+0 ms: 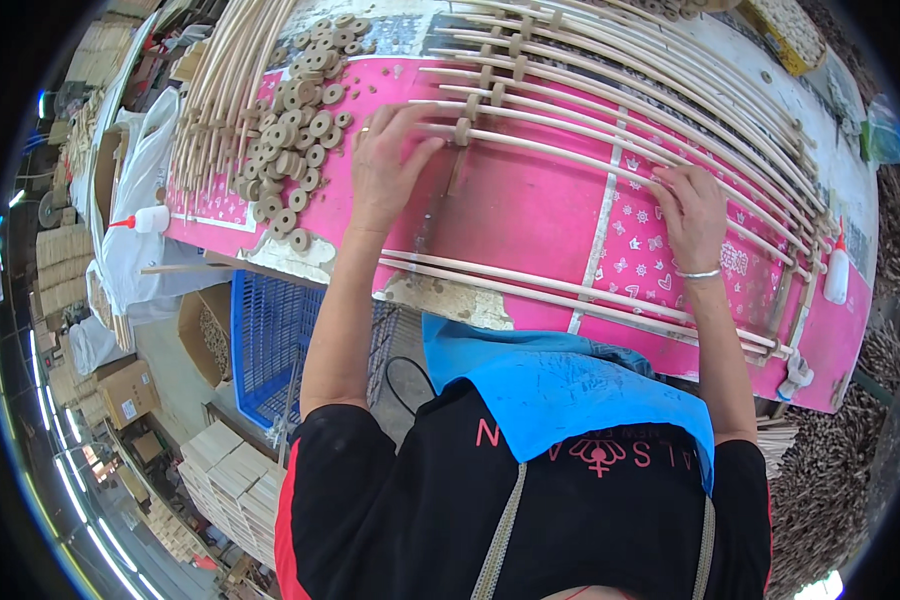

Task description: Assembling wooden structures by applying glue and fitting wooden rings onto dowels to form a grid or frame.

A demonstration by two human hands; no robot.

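Note:
Pale wooden rods (pixel 570 112) lie side by side across the pink-covered table, many with brown wooden rings near their left ends. My left hand (pixel 388 165) is at the left end of the nearest rod in this row, thumb and forefinger curved around its tip. Just right of those fingers, a wooden ring (pixel 462 131) sits on that rod. Farther along the same rod (pixel 560 156), my right hand (pixel 692 215) has its fingers bent over it; the fingertips are partly hidden. Two separate rods (pixel 530 285) lie closer to me along the table's front.
Loose wooden rings (pixel 295 130) are heaped left of my left hand, beside a bundle of rods (pixel 225 80). White glue bottles with red tips stand at the left (pixel 150 219) and right (pixel 837 272). A blue plastic crate (pixel 260 345) is below the table edge.

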